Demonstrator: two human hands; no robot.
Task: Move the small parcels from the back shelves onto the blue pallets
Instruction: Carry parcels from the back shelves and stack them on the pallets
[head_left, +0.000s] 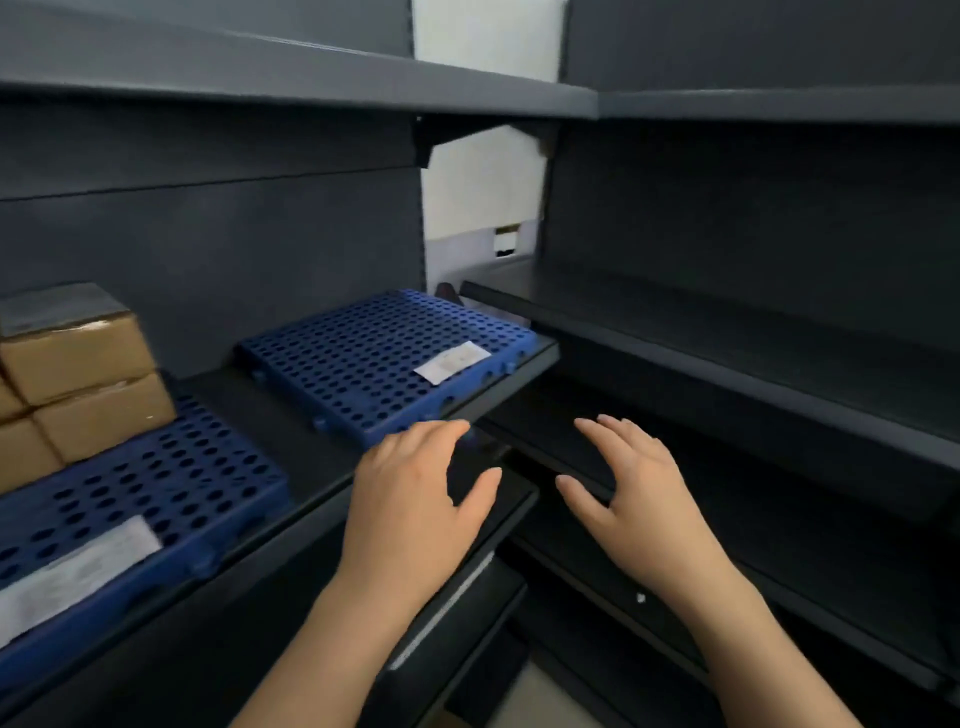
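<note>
Two hands are out in front of us at the corner of the dark shelving. Our left hand (410, 499) and right hand (639, 493) both have their fingers spread wide and slightly bent, holding nothing. The brown cardboard parcels (78, 374) sit stacked at the far left end of the near blue pallet (156, 483), which also carries a blurred paper label (67, 571). Just beyond our left fingertips lies the far blue pallet (374, 358), bearing only a white label (453, 362). The right-side shelf (727, 322) meets it at the corner.
</note>
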